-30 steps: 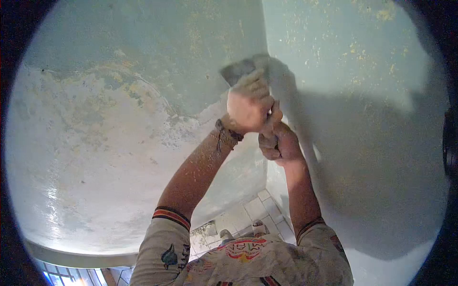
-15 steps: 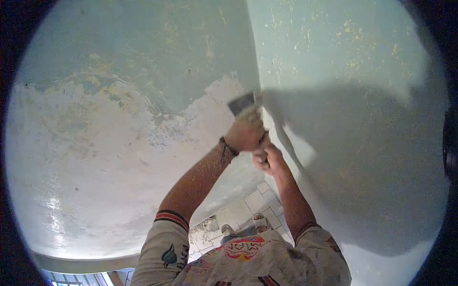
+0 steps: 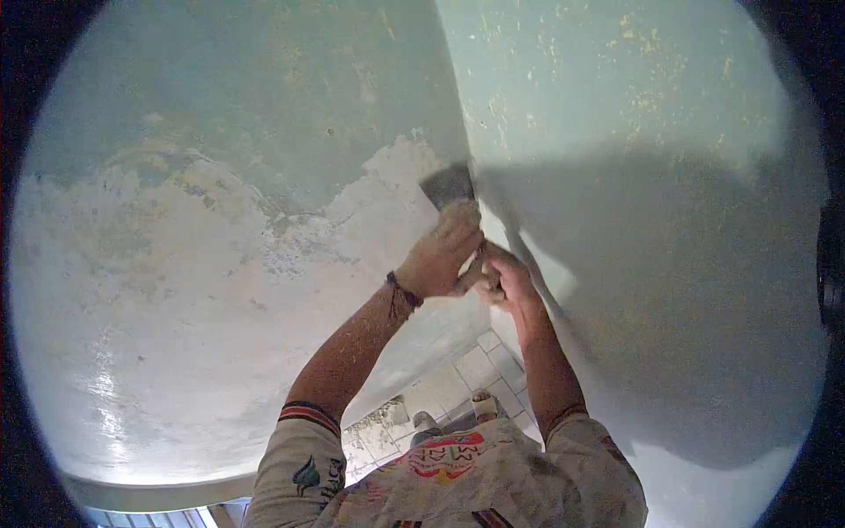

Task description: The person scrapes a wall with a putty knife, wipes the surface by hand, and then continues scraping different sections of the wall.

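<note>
A wide, dark-bladed scraper [image 3: 449,186] lies against the left wall right beside the corner, its blade tilted up and to the left. My left hand [image 3: 440,253], with a dark cord bracelet at the wrist, grips it just below the blade, fingers pressed together over its base. Lower down, my right hand [image 3: 509,276] is closed round the handle, which the fingers mostly hide. Both hands are close together at the corner.
The left wall [image 3: 176,352] has a large pale bare patch under old green paint. The right wall [image 3: 616,114] shows yellowish chips and a big shadow. Below, debris [image 3: 378,422] litters the tiled floor [image 3: 440,392] near my feet.
The scraper's blade shows more of its face now. My left hand has shifted slightly left and down, its fingers straighter along the tool. My right hand has moved slightly up and right.
</note>
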Tool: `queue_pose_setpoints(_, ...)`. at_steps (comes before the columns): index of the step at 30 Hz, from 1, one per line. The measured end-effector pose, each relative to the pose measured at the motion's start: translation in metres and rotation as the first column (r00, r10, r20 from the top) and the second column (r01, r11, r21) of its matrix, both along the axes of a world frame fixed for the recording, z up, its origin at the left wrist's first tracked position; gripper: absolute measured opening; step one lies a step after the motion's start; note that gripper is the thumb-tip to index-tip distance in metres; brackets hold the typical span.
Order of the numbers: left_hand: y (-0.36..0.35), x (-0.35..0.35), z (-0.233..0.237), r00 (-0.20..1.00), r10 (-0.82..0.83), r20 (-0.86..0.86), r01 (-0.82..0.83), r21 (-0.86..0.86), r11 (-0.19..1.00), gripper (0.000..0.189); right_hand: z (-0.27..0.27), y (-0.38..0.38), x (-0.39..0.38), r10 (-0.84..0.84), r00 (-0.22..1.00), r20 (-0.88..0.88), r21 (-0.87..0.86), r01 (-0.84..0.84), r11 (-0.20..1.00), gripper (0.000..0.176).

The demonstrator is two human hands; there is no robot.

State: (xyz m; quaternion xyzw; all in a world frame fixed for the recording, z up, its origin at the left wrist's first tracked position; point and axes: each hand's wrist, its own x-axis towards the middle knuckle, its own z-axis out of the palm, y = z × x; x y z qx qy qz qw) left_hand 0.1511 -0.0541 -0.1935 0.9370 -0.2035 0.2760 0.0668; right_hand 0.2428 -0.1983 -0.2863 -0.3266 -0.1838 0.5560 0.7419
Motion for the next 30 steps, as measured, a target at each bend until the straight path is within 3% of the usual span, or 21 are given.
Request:
queue_pose_setpoints(1,0.000,0.007,0.010,0.999,0.007,0.052,-0.006,-0.035,0.999,0.027,0.006,0.004,0.006,-0.019,0.998,0.059,-0.048,0.022,0.999,0.048)
queue_pose_setpoints(3,0.001,0.014,0.012,0.991,-0.012,0.136,0.022,-0.076,0.997,0.022,0.001,0.008,0.008,-0.107,0.994,0.012,-0.079,0.108,0.991,0.043)
queue_pose_setpoints(5,0.004,0.012,-0.003,0.997,-0.039,0.067,0.047,-0.114,0.992,0.022,0.000,0.000,0.001,0.044,0.999,-0.015,0.096,-0.043,0.994,0.041)
queue_pose_setpoints(6,0.002,0.006,-0.023,0.999,-0.001,0.049,0.007,-0.108,0.994,0.024,-0.005,-0.009,-0.006,-0.030,0.999,-0.045,-0.086,0.026,0.996,0.046)
queue_pose_setpoints(9,-0.011,0.000,-0.040,1.000,0.009,-0.013,-0.011,-0.119,0.993,0.025,-0.026,-0.017,-0.001,0.065,0.997,-0.048,-0.049,-0.068,0.997,0.049)
queue_pose_setpoints(10,-0.014,0.001,-0.024,0.999,0.016,0.038,-0.011,-0.127,0.992,0.025,-0.013,-0.013,0.000,-0.010,0.996,0.083,-0.097,0.018,0.995,0.046)
queue_pose_setpoints(11,-0.013,0.004,-0.013,1.000,0.012,0.028,-0.009,-0.129,0.992,0.025,-0.011,-0.008,0.003,-0.013,0.997,0.073,-0.098,0.021,0.995,0.046)
queue_pose_setpoints(13,-0.009,0.013,0.005,0.989,-0.004,0.145,0.018,-0.097,0.995,0.018,-0.007,0.000,0.009,0.079,0.996,-0.027,0.069,-0.077,0.995,0.044)
queue_pose_setpoints(17,-0.008,0.004,-0.024,0.999,0.026,0.022,-0.023,-0.140,0.990,0.017,-0.039,-0.003,0.003,0.151,0.988,-0.038,0.137,-0.144,0.980,0.046)
queue_pose_setpoints(18,-0.011,0.000,-0.025,0.999,0.034,0.026,-0.030,-0.139,0.990,0.017,-0.029,-0.010,-0.003,0.053,0.999,-0.006,-0.018,-0.054,0.998,0.044)
queue_pose_setpoints(21,-0.014,-0.009,-0.018,0.996,0.072,0.049,-0.069,-0.066,0.995,0.018,0.009,-0.011,-0.001,0.037,0.989,0.142,-0.136,-0.018,0.991,0.041)
queue_pose_setpoints(24,-0.007,-0.010,0.045,0.955,0.083,0.285,-0.071,-0.052,0.996,0.018,0.056,0.003,0.000,0.029,0.982,0.184,0.060,-0.041,0.997,0.044)
queue_pose_setpoints(26,-0.002,-0.016,0.044,0.963,0.098,0.251,-0.078,-0.089,0.993,0.018,0.065,0.008,-0.008,0.072,0.982,0.176,0.094,-0.090,0.992,0.045)
queue_pose_setpoints(29,-0.009,-0.035,0.009,0.969,0.153,0.196,-0.121,-0.169,0.978,0.019,0.055,-0.002,-0.039,-0.097,0.977,0.190,-0.095,0.117,0.989,0.039)
queue_pose_setpoints(30,-0.015,-0.045,0.001,0.971,0.167,0.174,-0.146,-0.128,0.981,0.021,0.040,-0.003,-0.047,-0.064,0.988,0.141,-0.046,0.071,0.996,0.040)
